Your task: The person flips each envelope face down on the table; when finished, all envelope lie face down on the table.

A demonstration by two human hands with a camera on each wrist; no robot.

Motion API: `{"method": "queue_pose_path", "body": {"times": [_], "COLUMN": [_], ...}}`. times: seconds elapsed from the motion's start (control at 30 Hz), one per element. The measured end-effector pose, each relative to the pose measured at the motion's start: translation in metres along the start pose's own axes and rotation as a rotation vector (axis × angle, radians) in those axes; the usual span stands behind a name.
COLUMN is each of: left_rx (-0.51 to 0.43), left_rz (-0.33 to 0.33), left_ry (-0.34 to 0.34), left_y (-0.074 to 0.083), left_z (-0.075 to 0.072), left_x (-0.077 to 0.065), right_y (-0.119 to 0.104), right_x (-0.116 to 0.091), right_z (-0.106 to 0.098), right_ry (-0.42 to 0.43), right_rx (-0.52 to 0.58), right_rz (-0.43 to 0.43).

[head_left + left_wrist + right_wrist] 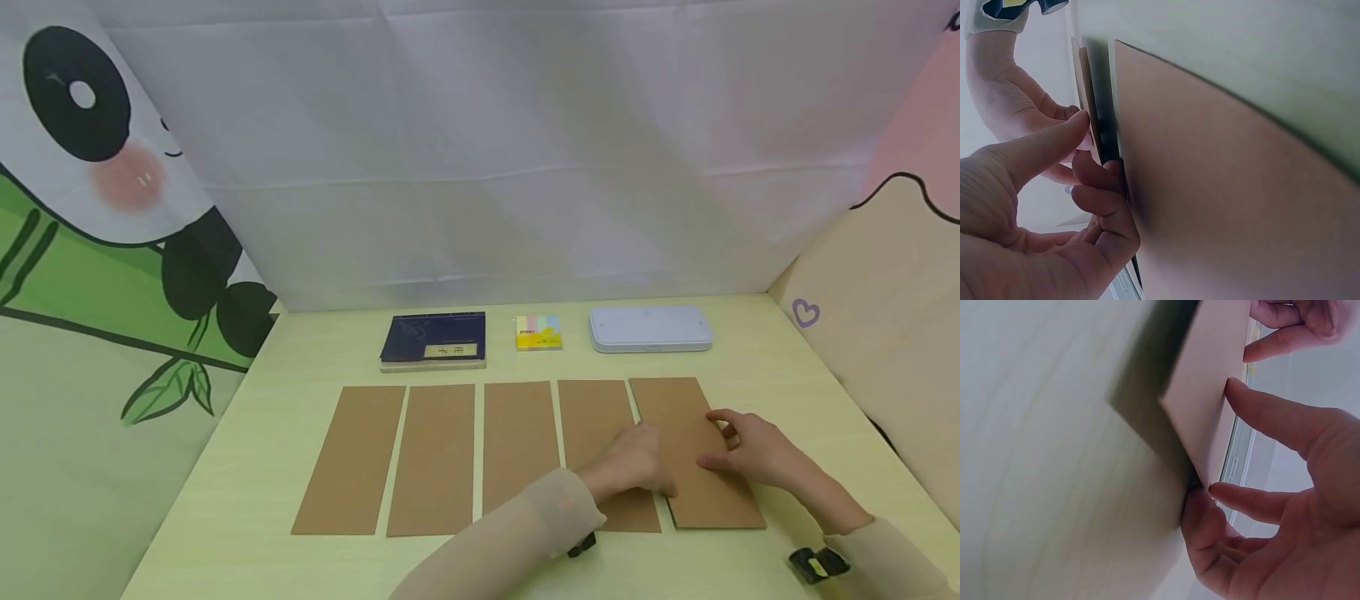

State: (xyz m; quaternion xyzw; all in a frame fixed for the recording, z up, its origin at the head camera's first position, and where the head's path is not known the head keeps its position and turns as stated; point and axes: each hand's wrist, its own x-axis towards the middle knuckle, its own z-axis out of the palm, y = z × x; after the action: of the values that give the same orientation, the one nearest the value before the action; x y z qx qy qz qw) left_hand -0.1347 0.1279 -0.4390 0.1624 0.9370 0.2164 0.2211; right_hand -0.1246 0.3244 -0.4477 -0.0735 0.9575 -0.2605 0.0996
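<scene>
Several brown rectangular cardboard pieces lie side by side in a row. Both hands hold the rightmost cardboard piece [671, 404] by its long sides. My left hand [630, 458] grips its left edge, thumb on top and curled fingers at the edge below; its forearm crosses over the neighbouring piece [596, 408]. On the opposite edge, my right hand [761, 450] has the thumb over the top face and fingers tucked around the side. In the right wrist view the held piece [1207, 381] is tilted up off the table, casting a shadow beneath it.
Behind the row stand a dark blue notebook [420, 333] with a pale label, a pack of colourful sticky notes [538, 333], and a white flat case [651, 327]. A white cloth [525, 167] hangs at the table's back edge, with printed panels on both sides.
</scene>
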Motion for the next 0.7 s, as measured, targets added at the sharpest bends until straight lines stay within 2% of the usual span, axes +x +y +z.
{"method": "queue_pose_path", "body": {"times": [0.37, 0.7], "left_rx": [0.026, 0.081], "left_rz": [-0.012, 0.016], "left_ry": [-0.01, -0.031], "left_y": [0.0023, 0.0052], "left_z": [0.0015, 0.0035], "left_x": [0.0006, 0.0005], "right_y": [-0.0005, -0.0017], "right_x": [-0.0023, -0.0029], "right_z": [0.0012, 0.0034], "right_ry": [0.009, 0.026], "right_rx": [-0.018, -0.048], "right_rz": [-0.008, -0.006]}}
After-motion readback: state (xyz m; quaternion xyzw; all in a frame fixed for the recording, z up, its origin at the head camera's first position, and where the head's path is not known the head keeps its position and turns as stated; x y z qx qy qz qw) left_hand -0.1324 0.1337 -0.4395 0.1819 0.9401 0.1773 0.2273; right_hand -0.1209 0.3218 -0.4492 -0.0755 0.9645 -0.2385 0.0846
